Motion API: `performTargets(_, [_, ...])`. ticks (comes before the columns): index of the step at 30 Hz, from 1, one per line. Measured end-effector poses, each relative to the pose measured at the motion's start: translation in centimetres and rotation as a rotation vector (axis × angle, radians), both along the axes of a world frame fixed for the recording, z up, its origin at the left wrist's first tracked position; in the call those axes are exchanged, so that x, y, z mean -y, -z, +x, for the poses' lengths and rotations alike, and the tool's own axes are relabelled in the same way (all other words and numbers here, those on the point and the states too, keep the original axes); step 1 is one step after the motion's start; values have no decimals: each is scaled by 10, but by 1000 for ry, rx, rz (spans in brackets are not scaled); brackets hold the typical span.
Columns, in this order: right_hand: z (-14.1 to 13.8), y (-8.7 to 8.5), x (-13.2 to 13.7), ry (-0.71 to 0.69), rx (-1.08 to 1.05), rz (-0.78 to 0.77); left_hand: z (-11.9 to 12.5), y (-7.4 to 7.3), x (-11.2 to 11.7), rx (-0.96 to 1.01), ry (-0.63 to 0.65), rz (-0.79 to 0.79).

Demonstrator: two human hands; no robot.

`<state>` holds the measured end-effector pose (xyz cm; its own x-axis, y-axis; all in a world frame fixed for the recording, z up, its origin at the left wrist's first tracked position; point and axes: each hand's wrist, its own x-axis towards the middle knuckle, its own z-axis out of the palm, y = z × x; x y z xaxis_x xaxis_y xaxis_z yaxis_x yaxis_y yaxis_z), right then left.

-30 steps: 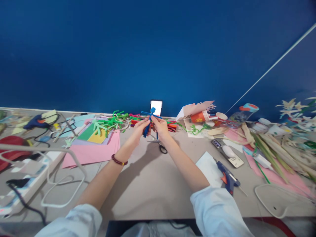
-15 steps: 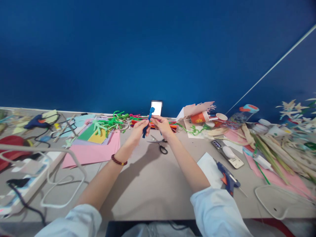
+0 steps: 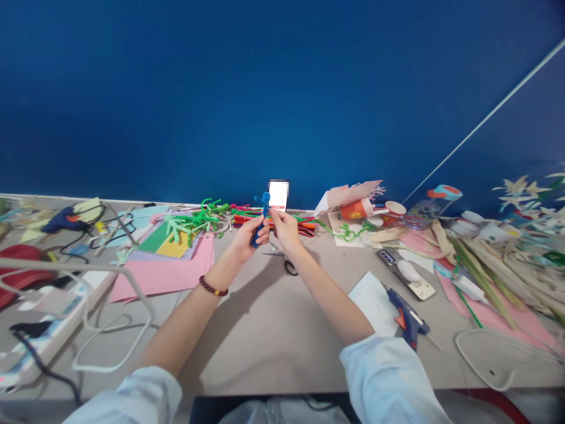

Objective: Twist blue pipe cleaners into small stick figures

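A blue fuzzy pipe-cleaner piece [image 3: 265, 199], with a looped top and thin strands sticking out to its left, stands upright above the desk. My left hand [image 3: 248, 240] is closed around its lower stem, whose end shows below the fingers. Right beside the stem, the thumb and fingers of my right hand [image 3: 286, 229] are pinched together; what lies between them is too small to make out. Under the hands lie scissors [image 3: 290, 267] with black handles, partly covered by my right wrist. Behind the hands spreads a bundle of red and coloured pipe cleaners [image 3: 306, 227].
Green pipe cleaners [image 3: 200, 218] and pink paper sheets [image 3: 163, 275] lie to the left, near a power strip [image 3: 57, 330] with cables. On the right are a glue gun [image 3: 408, 318], a phone [image 3: 424, 287], orange paper cups [image 3: 355, 209] and dried leaves. A bright screen [image 3: 278, 194] stands against the blue wall.
Both hands have shifted slightly left and the blue piece has turned, showing its strands at the left. My right fingertips have come down a little along the stem.
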<state>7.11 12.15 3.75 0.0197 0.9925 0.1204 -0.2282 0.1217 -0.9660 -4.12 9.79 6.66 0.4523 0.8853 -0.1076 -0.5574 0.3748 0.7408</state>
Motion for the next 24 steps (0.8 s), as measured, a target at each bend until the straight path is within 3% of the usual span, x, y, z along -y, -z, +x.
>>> performTargets(4, [-3,-3,6,-156,-185,-143,1,-2,8,247,77,-81])
performTargets(8, [-3,-8,9,-215,-259,-125,3,-2,12,342,106,-96])
performTargets(10, [-1,-11,10,-209,-249,-117,4,-1,10,268,114,-66])
performTargets(13, [0,-14,11,-197,-194,-85,6,1,5,2,43,41])
performTargets(18, [2,-11,7,22,-41,112,9,9,2,-446,-384,358])
performTargets(21, [3,-10,6,105,27,147,11,12,3,-515,-488,490])
performTargets(24, [4,-11,5,42,40,115,11,14,3,-504,-469,484])
